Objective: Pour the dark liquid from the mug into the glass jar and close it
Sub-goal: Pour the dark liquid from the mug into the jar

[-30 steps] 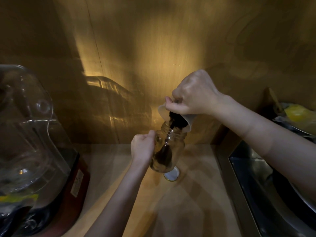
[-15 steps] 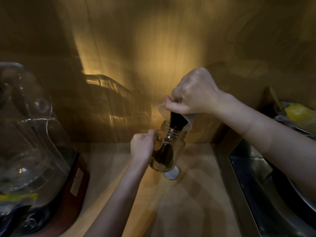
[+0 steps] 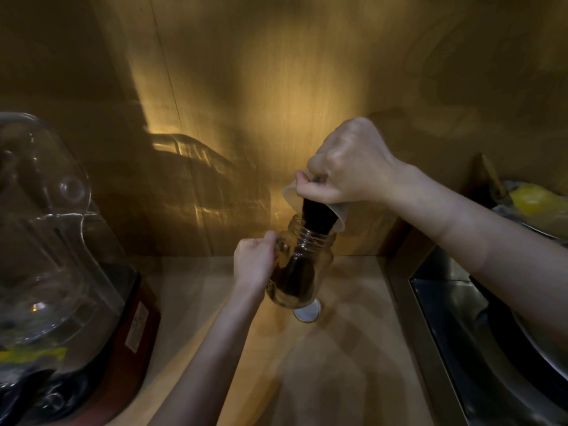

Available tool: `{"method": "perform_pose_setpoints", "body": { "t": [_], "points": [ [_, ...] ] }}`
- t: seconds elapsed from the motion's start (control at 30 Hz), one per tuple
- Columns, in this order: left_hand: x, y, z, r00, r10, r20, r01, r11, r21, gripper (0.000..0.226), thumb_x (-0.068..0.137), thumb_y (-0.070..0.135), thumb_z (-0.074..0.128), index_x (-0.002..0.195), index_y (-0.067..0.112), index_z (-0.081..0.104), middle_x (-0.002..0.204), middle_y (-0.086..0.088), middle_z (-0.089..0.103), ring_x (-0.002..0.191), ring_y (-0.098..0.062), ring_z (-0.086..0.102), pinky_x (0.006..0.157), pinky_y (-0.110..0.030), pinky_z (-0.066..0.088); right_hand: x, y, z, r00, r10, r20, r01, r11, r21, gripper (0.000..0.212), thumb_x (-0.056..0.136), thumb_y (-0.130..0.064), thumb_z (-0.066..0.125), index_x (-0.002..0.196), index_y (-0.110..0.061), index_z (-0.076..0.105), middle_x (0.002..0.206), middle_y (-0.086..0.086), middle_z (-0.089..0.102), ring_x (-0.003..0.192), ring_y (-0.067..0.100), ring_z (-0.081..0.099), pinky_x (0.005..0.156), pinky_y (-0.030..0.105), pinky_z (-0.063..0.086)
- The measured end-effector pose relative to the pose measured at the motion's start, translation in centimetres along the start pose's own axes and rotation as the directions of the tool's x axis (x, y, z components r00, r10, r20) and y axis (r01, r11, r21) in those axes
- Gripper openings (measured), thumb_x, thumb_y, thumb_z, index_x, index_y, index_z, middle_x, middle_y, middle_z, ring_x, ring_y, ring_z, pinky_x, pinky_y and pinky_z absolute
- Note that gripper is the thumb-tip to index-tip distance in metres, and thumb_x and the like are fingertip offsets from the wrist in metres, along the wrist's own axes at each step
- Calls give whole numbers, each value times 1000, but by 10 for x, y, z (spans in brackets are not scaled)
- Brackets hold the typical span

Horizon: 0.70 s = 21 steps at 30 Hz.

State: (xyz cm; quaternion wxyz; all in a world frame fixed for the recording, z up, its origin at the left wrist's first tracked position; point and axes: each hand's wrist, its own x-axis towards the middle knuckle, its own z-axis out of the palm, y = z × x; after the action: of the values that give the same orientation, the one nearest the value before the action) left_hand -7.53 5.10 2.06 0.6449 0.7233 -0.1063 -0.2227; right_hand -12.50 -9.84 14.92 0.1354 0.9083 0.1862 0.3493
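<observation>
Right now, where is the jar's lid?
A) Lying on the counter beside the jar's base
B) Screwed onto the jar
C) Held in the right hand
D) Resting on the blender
A: the lid lies flat on the counter by the base of the open glass jar, while the mug pours into it.

wall [image 3: 276,72]: wood panel, warm glow | counter [image 3: 338,364]: pale wood (shadowed)

head view, looking down, close over countertop [image 3: 353,348]
</observation>
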Motion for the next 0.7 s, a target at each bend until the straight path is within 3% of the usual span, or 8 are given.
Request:
{"method": "perform_pose_setpoints", "body": {
  "t": [0.23, 0.57, 0.7],
  "points": [
    [1, 2, 2, 1000, -16, 0, 16, 999, -43, 41, 78, 24, 56, 40, 19, 45, 38, 4, 36, 45, -17, 33, 53, -31, 28, 1, 2, -5, 1000, -15, -11, 14, 1000, -24, 48, 80, -25, 54, 34, -10, 56, 26, 1, 40, 24, 21, 40, 41, 18, 22],
    [-5, 8, 3, 998, -28, 55, 33, 994, -99, 39, 81, 21, 55, 45, 18, 43, 34, 10, 34, 36, -9, 30, 44, -24, 27, -1, 6, -6, 999, -53, -10, 53, 999, -7, 47, 82, -26, 54, 38, -10, 60, 29, 2, 47, 28, 21, 46, 33, 26, 41],
    [-6, 8, 3, 997, -33, 68, 40, 994, -101, 36, 82, 21, 54, 47, 17, 45, 35, 9, 35, 37, -10, 31, 43, -23, 28, -5, 8, -7, 998, -63, -12, 63, 998, -17, 47, 83, -25, 54, 39, -10, 62, 30, 2, 49, 28, 21, 48, 33, 27, 42]
  ]
}}
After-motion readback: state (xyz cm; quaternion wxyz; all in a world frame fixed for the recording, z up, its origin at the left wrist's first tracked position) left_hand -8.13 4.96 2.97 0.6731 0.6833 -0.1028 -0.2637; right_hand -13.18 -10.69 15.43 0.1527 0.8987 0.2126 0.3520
